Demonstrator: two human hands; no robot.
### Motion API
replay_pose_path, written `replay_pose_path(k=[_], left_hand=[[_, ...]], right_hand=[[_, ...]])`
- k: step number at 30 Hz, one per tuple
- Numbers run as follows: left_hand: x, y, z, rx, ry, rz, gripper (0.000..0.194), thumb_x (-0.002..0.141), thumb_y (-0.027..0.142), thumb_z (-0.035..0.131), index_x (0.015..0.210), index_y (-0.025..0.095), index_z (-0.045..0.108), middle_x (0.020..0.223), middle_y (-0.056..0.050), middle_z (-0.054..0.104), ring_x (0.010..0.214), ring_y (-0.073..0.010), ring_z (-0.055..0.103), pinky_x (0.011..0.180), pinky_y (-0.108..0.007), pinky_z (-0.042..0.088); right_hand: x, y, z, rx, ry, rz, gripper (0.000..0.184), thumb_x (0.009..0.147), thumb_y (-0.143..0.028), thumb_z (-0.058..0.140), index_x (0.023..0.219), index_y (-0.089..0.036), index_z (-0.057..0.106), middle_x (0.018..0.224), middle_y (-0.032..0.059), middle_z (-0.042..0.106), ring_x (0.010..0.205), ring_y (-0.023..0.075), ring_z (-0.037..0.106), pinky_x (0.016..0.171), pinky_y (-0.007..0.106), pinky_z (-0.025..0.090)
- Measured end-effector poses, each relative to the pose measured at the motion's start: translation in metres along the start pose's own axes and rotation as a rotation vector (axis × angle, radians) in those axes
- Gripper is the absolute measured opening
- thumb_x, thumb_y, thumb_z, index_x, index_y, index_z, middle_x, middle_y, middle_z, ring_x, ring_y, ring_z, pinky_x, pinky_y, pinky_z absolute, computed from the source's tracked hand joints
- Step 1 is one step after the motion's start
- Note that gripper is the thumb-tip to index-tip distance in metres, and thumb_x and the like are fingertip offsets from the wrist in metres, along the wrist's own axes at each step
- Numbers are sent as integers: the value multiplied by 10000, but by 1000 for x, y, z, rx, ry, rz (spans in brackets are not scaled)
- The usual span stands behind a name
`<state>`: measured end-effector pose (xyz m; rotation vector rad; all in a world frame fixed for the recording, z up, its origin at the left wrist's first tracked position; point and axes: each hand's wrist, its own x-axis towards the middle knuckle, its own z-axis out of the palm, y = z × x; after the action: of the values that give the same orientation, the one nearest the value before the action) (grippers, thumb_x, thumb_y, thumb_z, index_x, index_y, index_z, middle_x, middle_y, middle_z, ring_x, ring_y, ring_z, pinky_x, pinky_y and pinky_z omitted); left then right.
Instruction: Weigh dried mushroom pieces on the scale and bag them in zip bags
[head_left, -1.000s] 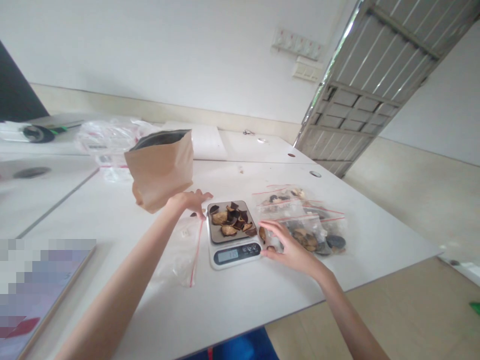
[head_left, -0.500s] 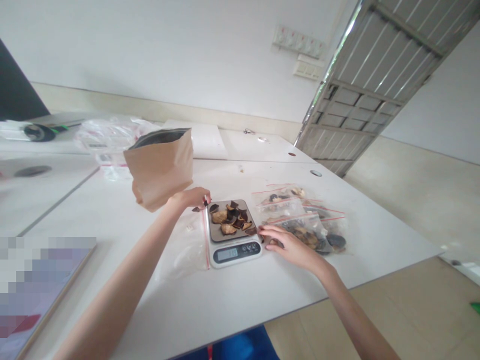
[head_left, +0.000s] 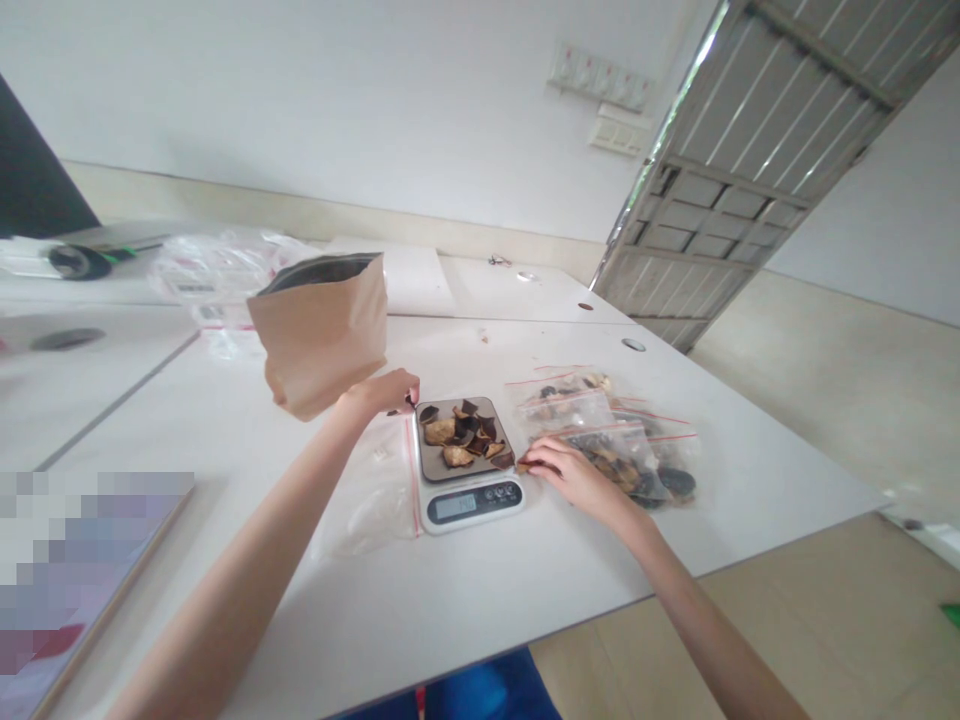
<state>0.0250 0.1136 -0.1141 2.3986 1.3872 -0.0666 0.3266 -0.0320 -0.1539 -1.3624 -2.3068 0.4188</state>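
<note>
A white digital scale (head_left: 472, 508) stands in the middle of the table, its display lit but the digits blurred. On its square metal pan (head_left: 442, 475) lie several dried pieces (head_left: 459, 456), dark brown and tan, with curled edges. At the pan's upper left corner, the closed fingers of my left hand (head_left: 386, 391) pinch a small dark dried piece (head_left: 410, 401). My right hand (head_left: 564, 468) is by the pan's lower right corner, fingertips together on a small brown dried piece (head_left: 523, 467).
A brown paper bag (head_left: 322, 335) stands open behind my left hand. Zip bags (head_left: 615, 450) of dried pieces lie right of the scale. A flat clear zip bag (head_left: 360, 505) lies on its left. Crumpled clear plastic (head_left: 225, 270) sits further back.
My right hand's fingers have closed on a small brown piece beside the scale. My left hand has hardly moved. The digits on the display have changed.
</note>
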Motion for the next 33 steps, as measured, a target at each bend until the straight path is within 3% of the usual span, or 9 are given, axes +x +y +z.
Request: replay_pose_path(k=[8,12,15,18,21,24,28,33], left_hand=[[1,-1,2,10,64,53,231,714,89,557,908,186,640,955,-22,700,864,-138,616,753,-202,457],[1,-4,1,-18,63,36,265,710,117,568,957,188,631,943,-31,699,806,-142,625,675,-206,469],[0,-5,-1,-50,57,29,287,694,112,565,966,175,633,908,-37,694,757,-146,632,609,-202,459],[1,-5,-2,-76,77,32,259,692,124,568,934,176,642,883,-33,689,765,-151,635,630,-209,465],[3,-7,-1,-98,97,38,216,707,169,583,912,180,648,883,-32,689,777,-155,636,654,-215,471],[7,-13,1,-126,100,40,232,694,173,585,917,182,647,880,-31,694,767,-156,642,632,-215,472],[9,-20,-2,-181,114,54,271,687,197,570,948,171,637,890,-37,697,731,-159,643,634,-231,484],[-3,-14,-20,-272,144,95,262,726,253,552,964,169,620,954,-51,695,749,-152,642,679,-239,501]], right_hand=[[23,-3,-16,-28,81,2,215,876,-118,525,839,-189,725,928,73,686,930,193,622,882,340,483],[30,-2,-34,-37,70,1,206,849,-113,548,826,-192,736,905,78,694,918,205,620,879,360,483],[38,-2,-41,20,177,58,171,821,-131,581,831,-185,743,896,85,703,898,211,626,874,377,488],[57,-5,-36,252,235,196,140,783,-155,619,843,-174,744,908,82,719,813,186,642,783,339,521],[82,-7,-21,514,191,384,112,713,-159,681,810,-141,734,818,72,732,699,159,643,603,259,523],[100,-9,-7,588,152,444,105,678,-161,718,774,-120,724,660,50,704,563,129,608,488,215,469],[106,-11,0,635,136,471,110,649,-141,748,748,-114,711,594,28,677,523,111,598,503,205,455],[100,-15,0,637,180,469,120,676,-150,723,788,-122,693,640,28,689,584,123,625,573,219,470]])
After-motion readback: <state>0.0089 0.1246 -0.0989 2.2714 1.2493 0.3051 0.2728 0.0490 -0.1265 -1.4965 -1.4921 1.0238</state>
